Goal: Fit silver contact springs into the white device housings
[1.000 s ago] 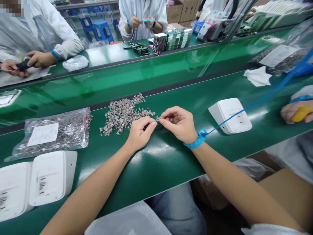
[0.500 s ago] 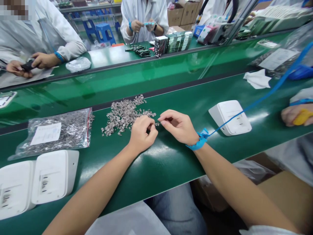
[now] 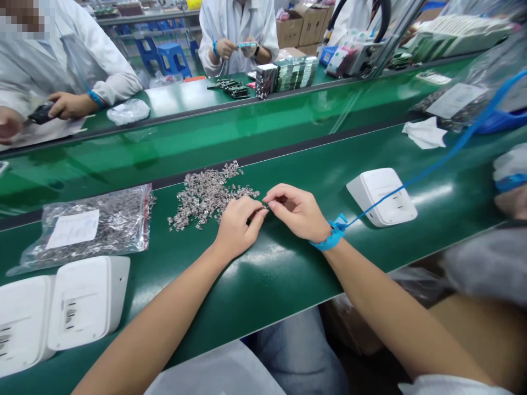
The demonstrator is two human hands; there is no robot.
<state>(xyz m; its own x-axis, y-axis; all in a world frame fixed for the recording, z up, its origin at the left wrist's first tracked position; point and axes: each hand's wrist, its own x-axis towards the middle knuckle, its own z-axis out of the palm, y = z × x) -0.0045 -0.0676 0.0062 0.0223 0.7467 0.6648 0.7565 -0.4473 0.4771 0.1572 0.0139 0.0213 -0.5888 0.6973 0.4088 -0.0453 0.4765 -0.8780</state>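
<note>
Over the green worktop my left hand (image 3: 239, 224) is closed in a pinch. A small metal part (image 3: 265, 207) sits at its fingertips, mostly hidden by them. From the other side my right hand (image 3: 295, 213), wearing a blue wrist strap (image 3: 332, 235), brings thumb and forefinger together at the same part. Just behind my left hand lies a loose pile of small shiny metal parts (image 3: 206, 193). To the left is a clear zip bag (image 3: 117, 225) with many similar parts and a white label.
White plastic housings (image 3: 88, 302) stand at the near left; another white housing (image 3: 385, 197) stands right. A blue cord (image 3: 448, 153) runs from my wrist to the upper right. A crumpled white tissue (image 3: 426, 133) lies at the back. Co-workers sit across the green divider (image 3: 288, 123) and at right.
My fingertips have come closer together around the small metal part. The co-worker's hand at the right has drawn back toward the edge. The view has shifted slightly.
</note>
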